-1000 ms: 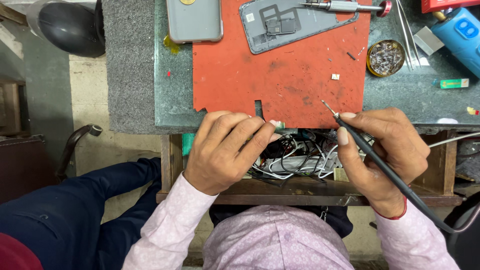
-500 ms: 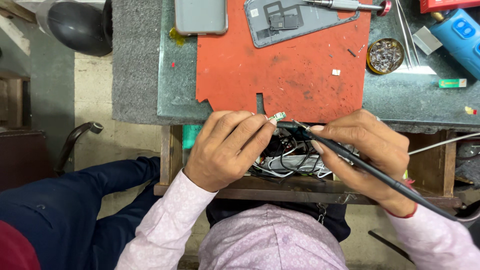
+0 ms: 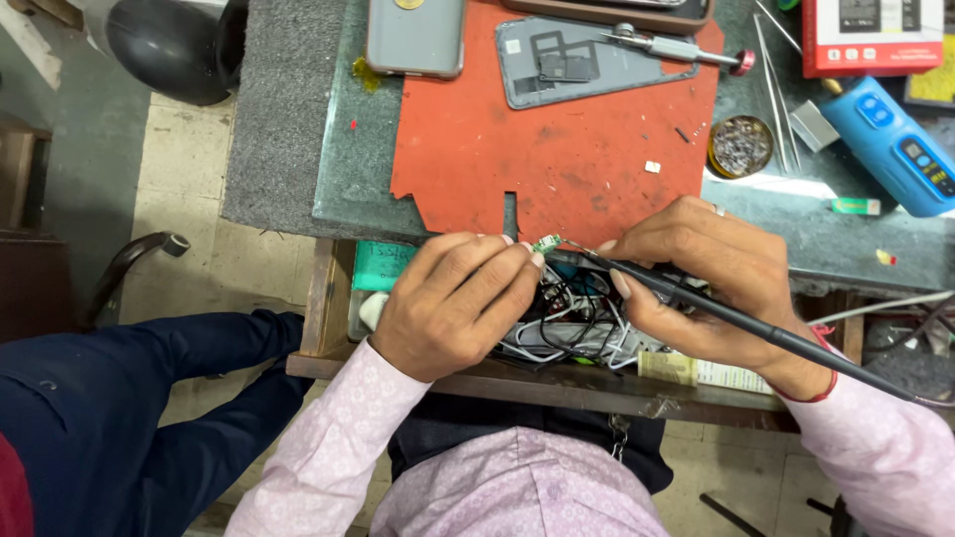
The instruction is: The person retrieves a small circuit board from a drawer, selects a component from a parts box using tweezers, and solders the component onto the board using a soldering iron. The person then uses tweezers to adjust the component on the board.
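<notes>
Small green circuit board (image 3: 546,243) pinched by left hand (image 3: 453,303); right hand (image 3: 701,283) grips soldering iron (image 3: 716,310) above cable-filled drawer (image 3: 497,373).

grey stone-topped workbench (image 3: 338,189), front edge toward the person. red-orange work mat (image 3: 557,159) lies flat across its middle, front edge notched. on the mat: grey phone back cover (image 3: 587,70), a precision screwdriver (image 3: 676,48) with red end cap resting across it, and one small white chip (image 3: 652,167). a phone in a grey case (image 3: 416,35) overlaps the mat's left edge. right of the mat, directly on the stone: round tin of metal bits (image 3: 741,146), tweezers (image 3: 771,85), blue handheld tool (image 3: 890,144), red box (image 3: 870,35). open drawer (image 3: 557,383) below the bench edge, full of tangled wires (image 3: 572,318).
</notes>
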